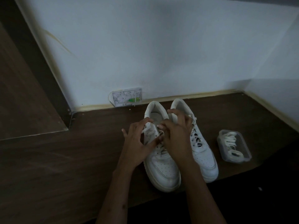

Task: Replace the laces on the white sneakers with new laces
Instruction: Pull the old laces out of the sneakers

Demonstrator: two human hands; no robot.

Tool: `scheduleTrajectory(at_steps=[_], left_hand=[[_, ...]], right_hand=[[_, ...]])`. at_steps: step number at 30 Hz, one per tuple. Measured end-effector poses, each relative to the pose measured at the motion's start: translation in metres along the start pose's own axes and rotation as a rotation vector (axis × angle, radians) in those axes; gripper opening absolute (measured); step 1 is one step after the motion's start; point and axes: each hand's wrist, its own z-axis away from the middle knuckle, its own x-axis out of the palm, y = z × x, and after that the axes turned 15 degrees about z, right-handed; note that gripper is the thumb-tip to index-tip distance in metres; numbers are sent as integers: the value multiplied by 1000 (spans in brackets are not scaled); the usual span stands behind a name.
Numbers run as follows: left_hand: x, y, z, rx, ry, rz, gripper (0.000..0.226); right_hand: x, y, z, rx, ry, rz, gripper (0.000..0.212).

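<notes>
Two white sneakers stand side by side on the dark wooden table, toes toward me: the left sneaker (163, 168) and the right sneaker (204, 159). Both hands work over the left sneaker's lacing. My left hand (137, 146) pinches a strand of its white lace (147, 129) between thumb and forefinger, the other fingers spread. My right hand (176, 135) curls over the shoe's tongue and grips the lace near the top eyelets, hiding them. The right sneaker is still laced, its lace ends (195, 119) loose.
A clear plastic box (234, 147) with coiled white laces sits right of the shoes. A white wall plate (127, 98) is fixed to the wall behind. The table edge (234, 168) runs close to the shoes' toes. A raised wooden panel (24, 94) is at left.
</notes>
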Motion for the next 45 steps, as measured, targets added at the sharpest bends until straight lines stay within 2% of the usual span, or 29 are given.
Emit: scheduleTrajectory(at_steps=[3,7,9,12,14,16,19,21,24,29,33,35,37,39,41,43,45], left_hand=[[0,1,-1,-29,-6,12,57],[1,4,-1,-20,15,1,53],[1,3,0,-17,23,4,54],[0,2,0,-6,18,-1,56],[0,2,1,-2,8,0,56],[-1,1,0,-4,1,-1,56],[-1,-2,-1,-19,-12,15,61],[-1,-4,-2,-8,-16,26,63],[-2,-8,-3,31,-14,19,61],[-1,-8,-3,32,-20,20,60],[-2,-9,-2,28,1,41,59],[-1,-10,-3,40,10,29,60],[0,-13,-3,49,17,17,62],[1,-14,-4,60,27,14,65],[1,-17,-4,73,25,11,68],[1,-17,-4,77,14,17,66],[0,-16,-4,82,9,14,65]], right_hand=[[-10,1,-2,202,107,-158,14],[-22,15,-3,404,369,-166,15],[-28,26,-6,455,442,-145,16],[-38,40,-8,456,451,-112,10],[-42,41,-8,449,413,-133,22],[-45,34,-7,361,320,-164,30],[-38,21,-8,130,63,-190,21],[-25,12,-3,0,-118,-102,18],[-5,4,6,-71,-252,-11,17],[-4,5,3,-20,-121,-73,8],[-12,10,6,175,43,-226,13],[-16,11,8,203,81,-285,13],[-19,10,6,178,25,-307,22],[-20,9,2,49,-34,-165,27],[-16,7,2,-73,-136,34,25],[-10,3,4,-85,-244,107,23],[-5,3,7,-76,-228,105,16]])
